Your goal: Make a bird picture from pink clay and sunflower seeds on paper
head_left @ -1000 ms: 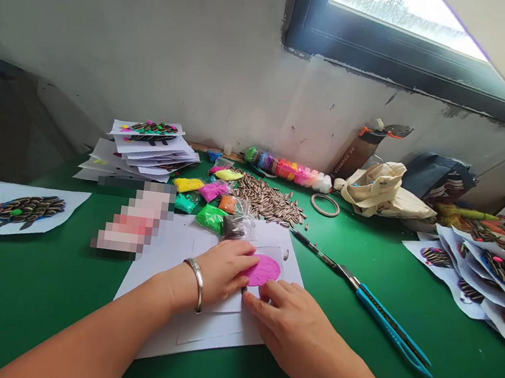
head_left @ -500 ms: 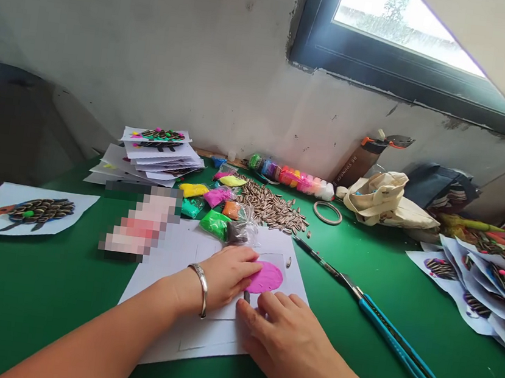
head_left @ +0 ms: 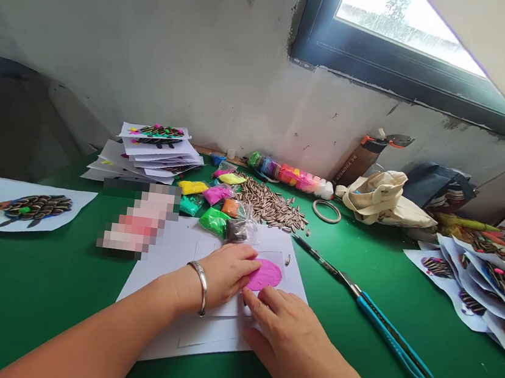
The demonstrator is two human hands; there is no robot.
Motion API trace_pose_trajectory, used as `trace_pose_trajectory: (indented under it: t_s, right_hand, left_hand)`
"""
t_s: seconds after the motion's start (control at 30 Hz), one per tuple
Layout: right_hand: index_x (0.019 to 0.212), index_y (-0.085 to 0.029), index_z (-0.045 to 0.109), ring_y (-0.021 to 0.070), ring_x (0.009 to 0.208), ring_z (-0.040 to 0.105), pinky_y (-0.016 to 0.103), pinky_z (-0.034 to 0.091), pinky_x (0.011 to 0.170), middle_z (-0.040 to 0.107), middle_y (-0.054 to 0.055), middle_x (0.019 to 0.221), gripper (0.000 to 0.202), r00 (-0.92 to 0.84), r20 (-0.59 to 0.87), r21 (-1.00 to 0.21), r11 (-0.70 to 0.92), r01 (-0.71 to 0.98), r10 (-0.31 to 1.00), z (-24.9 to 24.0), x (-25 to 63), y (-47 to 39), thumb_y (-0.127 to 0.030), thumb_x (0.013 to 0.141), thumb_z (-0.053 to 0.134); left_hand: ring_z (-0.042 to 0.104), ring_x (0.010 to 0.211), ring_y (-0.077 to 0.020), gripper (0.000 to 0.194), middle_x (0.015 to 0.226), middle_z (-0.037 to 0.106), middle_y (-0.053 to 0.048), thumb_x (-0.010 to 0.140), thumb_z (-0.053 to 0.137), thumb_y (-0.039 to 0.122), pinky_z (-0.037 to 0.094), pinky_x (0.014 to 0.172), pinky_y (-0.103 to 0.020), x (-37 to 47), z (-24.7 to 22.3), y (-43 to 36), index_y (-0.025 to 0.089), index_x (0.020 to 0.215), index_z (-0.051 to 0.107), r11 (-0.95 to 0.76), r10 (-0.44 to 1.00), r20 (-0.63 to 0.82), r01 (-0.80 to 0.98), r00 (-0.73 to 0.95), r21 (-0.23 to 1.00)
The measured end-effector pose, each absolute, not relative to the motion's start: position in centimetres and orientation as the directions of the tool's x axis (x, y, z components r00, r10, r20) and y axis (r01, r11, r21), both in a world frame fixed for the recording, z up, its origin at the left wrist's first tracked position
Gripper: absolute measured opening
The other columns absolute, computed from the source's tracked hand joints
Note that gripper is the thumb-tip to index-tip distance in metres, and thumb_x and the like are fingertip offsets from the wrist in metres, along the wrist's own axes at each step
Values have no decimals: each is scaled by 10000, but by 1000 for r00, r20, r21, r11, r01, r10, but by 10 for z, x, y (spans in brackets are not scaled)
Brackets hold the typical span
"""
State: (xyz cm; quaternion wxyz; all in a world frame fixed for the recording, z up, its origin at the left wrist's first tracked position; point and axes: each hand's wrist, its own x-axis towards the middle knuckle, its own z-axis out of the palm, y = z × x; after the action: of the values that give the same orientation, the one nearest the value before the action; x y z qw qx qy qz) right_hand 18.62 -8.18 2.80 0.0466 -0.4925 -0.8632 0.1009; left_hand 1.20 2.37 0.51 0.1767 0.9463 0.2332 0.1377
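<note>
A flat pink clay oval (head_left: 264,275) lies on a white sheet of paper (head_left: 158,318) with pencil lines. My left hand (head_left: 226,276), a silver bangle at its wrist, rests flat on the paper with fingers outstretched, their tips at the oval's left edge. Just below the oval, my right hand (head_left: 284,322) is lowered, fingers bent but apart and fingertips down on the paper. Its index fingertip covers most of a small dark strip below the oval. No object shows held in either hand.
Bagged coloured clay (head_left: 214,222) and a pile of sunflower seeds (head_left: 273,204) lie beyond the paper. Right of it are a black pen (head_left: 311,251), a utility knife (head_left: 351,284) and blue tweezers (head_left: 395,338). Seed-picture stacks stand left (head_left: 155,158) and right (head_left: 475,281).
My right hand has shifted slightly up toward the pink oval, its index finger now covering most of the dark strip. My left hand stays in place on the paper.
</note>
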Motion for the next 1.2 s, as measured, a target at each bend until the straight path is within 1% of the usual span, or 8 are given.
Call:
trace_pose_trajectory:
  t_s: [0.17, 0.4, 0.5, 0.6, 0.77, 0.93, 1.03, 1.2]
  right_hand:
    - [1260, -191, 520, 218, 870, 575, 349, 460, 744, 597, 66, 971, 375, -486, -54, -254, 458, 852, 872, 27, 185, -80, -241, 889, 530]
    - [1269, -214, 526, 222, 888, 580, 355, 473, 765, 604, 62, 987, 396, -452, -64, -294, 416, 861, 890, 27, 186, -81, -245, 875, 550]
    - [1298, -208, 505, 218, 886, 578, 351, 476, 768, 606, 69, 1000, 423, -442, -70, -327, 398, 857, 894, 27, 186, -80, -251, 878, 545]
    - [1296, -198, 512, 223, 893, 576, 352, 475, 774, 606, 78, 1001, 413, -444, -85, -333, 395, 856, 892, 29, 187, -79, -259, 888, 532]
    - [1291, -214, 513, 207, 872, 577, 329, 468, 767, 613, 65, 977, 389, -438, -77, -372, 382, 846, 896, 30, 190, -79, -264, 906, 511]
    - [1242, -214, 552, 207, 867, 570, 324, 452, 773, 612, 56, 919, 344, -445, -59, -364, 395, 843, 894, 29, 193, -79, -267, 905, 513]
    - [1224, -215, 558, 200, 853, 570, 313, 448, 753, 613, 48, 907, 321, -443, -67, -382, 387, 839, 894, 29, 193, -80, -272, 913, 500]
    - [1195, -207, 575, 201, 873, 574, 307, 434, 777, 622, 52, 904, 301, -440, -64, -382, 386, 840, 896, 31, 191, -79, -265, 910, 500]
  left_hand:
    - [529, 1055, -255, 242, 1131, 570, -107, 878, 473, 152, 447, 914, -389, 11, 4, 24, 185, 1093, 580, -830, 488, 173, 394, 855, 396]
    - [551, 947, -228, 202, 1030, 581, -88, 886, 471, 162, 464, 859, -356, 13, 9, 23, 184, 1042, 598, -824, 496, 142, 412, 857, 389]
    - [547, 1008, -247, 218, 1077, 583, -104, 891, 470, 173, 456, 894, -379, 13, 8, 23, 181, 1068, 596, -827, 499, 158, 413, 852, 382]
    - [538, 1057, -255, 225, 1122, 579, -111, 901, 460, 178, 447, 920, -389, 12, 6, 24, 187, 1083, 592, -831, 493, 170, 404, 853, 382]
    - [543, 1048, -255, 233, 1124, 577, -119, 912, 439, 176, 455, 912, -388, 12, 10, 24, 170, 1083, 597, -822, 496, 147, 408, 856, 397]
    - [546, 1019, -241, 237, 1107, 574, -111, 889, 474, 176, 460, 903, -367, 12, 14, 24, 171, 1097, 587, -822, 480, 121, 398, 869, 408]
    - [540, 1039, -253, 232, 1122, 569, -114, 884, 483, 190, 457, 910, -382, 11, 12, 24, 176, 1093, 582, -828, 478, 141, 392, 867, 401]
    - [541, 1039, -261, 239, 1130, 570, -124, 875, 490, 177, 454, 918, -398, 12, 12, 24, 159, 1092, 587, -825, 482, 129, 400, 866, 398]
